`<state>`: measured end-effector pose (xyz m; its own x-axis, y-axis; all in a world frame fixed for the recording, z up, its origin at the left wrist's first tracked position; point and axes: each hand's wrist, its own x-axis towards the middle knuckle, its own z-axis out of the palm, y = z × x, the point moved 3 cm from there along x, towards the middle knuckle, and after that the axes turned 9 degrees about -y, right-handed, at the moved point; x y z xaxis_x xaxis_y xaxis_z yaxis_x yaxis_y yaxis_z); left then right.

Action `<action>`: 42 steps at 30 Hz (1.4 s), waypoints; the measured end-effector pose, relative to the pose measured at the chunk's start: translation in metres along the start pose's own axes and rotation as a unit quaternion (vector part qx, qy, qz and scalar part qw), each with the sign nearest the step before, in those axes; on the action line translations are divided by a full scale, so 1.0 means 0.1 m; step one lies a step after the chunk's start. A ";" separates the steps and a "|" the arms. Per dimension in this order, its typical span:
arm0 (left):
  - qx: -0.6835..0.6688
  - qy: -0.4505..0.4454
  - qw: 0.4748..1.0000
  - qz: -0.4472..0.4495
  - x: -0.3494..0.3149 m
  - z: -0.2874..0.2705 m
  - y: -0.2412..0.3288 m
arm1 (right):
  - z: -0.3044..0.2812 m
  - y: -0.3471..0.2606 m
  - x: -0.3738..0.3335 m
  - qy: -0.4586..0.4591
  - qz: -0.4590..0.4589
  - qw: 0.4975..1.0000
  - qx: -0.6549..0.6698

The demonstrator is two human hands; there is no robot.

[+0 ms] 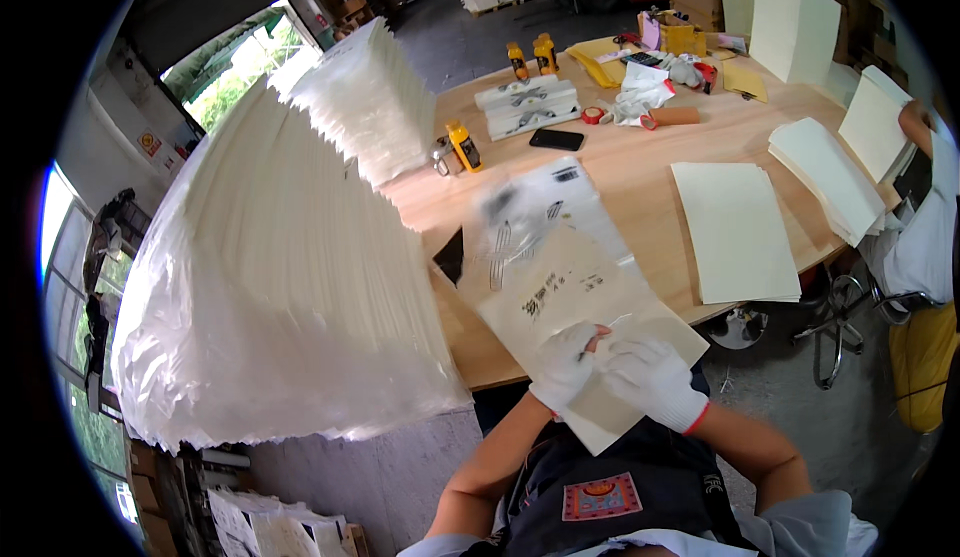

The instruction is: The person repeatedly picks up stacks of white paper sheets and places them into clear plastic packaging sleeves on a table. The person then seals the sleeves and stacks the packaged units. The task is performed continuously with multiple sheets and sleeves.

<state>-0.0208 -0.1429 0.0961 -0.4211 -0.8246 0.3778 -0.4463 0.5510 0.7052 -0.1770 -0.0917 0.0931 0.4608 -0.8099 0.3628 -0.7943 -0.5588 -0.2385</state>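
Cream-coloured card (pixel 625 302) is lying aslant in the head view, reaching over the near edge of the wooden table (pixel 640 182) toward the wearer's dark apron (pixel 540 487). A clear printed plastic sleeve (pixel 590 202) is spreading from the card's far end toward the middle of the table; whether the card is sitting inside it or under it, I cannot tell.

Both hands are wearing white gloves. The left hand (pixel 567 362) is bending its fingers inward over the near part of the card, with a bare fingertip showing beside the right hand (pixel 650 377). The right hand is reaching its fingers across the card toward the left, its palm facing down. The card is extending beneath the fingers and out past both hands, one corner pointing to the right and another down toward the apron. Whether either hand is pinching the card or the film, I cannot tell.

Along the table's left edge, a tall pile of white plastic-wrapped sheets (pixel 290 277) is leaning, with a second pile (pixel 370 97) standing behind it. A black phone (pixel 557 140) is lying farther in, near a yellow bottle (pixel 463 147). Toward the right edge, pale sheets (pixel 735 232) are lying flat, and a co-worker's hand (pixel 914 123) is touching upright card (pixel 876 127).
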 end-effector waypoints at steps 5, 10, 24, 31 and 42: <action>0.144 -0.081 0.985 0.057 -0.64 0.35 0.07 | 0.22 0.42 -0.01 0.024 0.072 0.987 -0.144; 0.329 -0.002 0.935 -0.136 -1.13 0.05 -0.68 | 0.42 0.81 -0.09 -0.167 0.206 0.955 -0.134; 0.018 -0.052 0.963 -0.266 -2.19 -0.48 0.56 | -0.17 -0.24 -1.22 -0.535 0.051 0.843 0.024; 0.026 -0.034 0.996 -0.074 -2.01 -0.21 0.23 | -0.14 -0.22 -0.85 -0.511 -0.091 0.852 0.070; 0.009 0.013 0.949 -0.314 -2.43 -0.05 -0.56 | 0.22 0.46 -1.18 -0.396 0.215 0.892 0.035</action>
<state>0.1108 0.0260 -0.0322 -0.0476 -0.9939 -0.0993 -0.6170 -0.0489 0.7855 -0.2587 -0.0256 0.0196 0.2776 -0.8084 -0.5191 -0.9509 -0.1541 -0.2684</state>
